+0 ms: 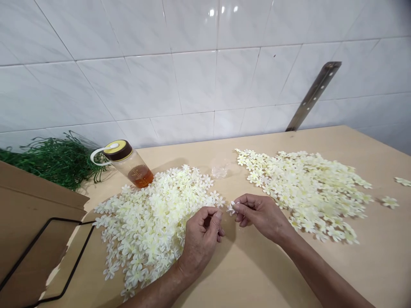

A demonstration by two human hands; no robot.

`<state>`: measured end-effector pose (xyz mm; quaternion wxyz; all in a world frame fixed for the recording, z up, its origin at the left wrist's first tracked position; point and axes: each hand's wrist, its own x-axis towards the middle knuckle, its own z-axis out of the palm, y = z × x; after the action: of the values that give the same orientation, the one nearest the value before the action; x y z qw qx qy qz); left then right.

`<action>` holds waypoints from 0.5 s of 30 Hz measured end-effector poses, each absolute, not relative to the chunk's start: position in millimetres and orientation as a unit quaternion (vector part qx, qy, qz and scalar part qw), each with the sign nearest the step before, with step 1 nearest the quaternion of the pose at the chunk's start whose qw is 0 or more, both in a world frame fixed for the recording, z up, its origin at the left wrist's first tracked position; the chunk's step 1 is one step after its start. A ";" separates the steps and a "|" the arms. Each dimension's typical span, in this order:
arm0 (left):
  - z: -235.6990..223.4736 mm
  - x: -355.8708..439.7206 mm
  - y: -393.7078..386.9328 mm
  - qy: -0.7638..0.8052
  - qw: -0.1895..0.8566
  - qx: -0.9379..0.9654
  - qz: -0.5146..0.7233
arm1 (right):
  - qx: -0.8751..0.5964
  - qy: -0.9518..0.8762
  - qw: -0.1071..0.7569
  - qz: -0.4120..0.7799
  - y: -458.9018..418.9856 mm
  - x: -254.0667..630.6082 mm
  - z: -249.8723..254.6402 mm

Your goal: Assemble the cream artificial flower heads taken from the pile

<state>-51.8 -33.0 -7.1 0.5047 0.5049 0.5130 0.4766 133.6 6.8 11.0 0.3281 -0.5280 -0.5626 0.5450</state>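
Observation:
My right hand (260, 214) pinches a small white fabric flower (230, 208) between thumb and fingertips, just above the wooden table (244, 265). My left hand (201, 239) is curled beside it, thumb and forefinger close together; whether it holds anything is hidden. It rests at the right edge of a large pile of cream flowers (150, 218). A second, flatter pile of flowers (308, 188) spreads to the right of my right hand.
A tilted bottle (128, 164) with amber liquid and a yellow-brown lid lies behind the left pile. Green plastic stems (54, 160) are heaped at far left. A small clear plastic scrap (220, 169) lies between the piles. A black wire frame (48, 256) sits on cardboard at left. White tiled wall behind.

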 end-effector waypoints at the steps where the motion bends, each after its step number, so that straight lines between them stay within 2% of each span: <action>1: -7.1 -51.6 -33.2 0.511 0.506 0.505 0.478 | -0.529 -0.564 0.328 0.543 7.4 134.6 10.5; 15: -4.3 -51.3 -35.8 0.504 0.502 0.528 0.464 | -0.501 -0.557 0.363 0.554 5.4 130.2 11.3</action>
<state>-51.3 -35.8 -4.3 0.5018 0.5282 0.5041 0.4638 130.2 5.4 11.3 0.3626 -0.5005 -0.5575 0.5543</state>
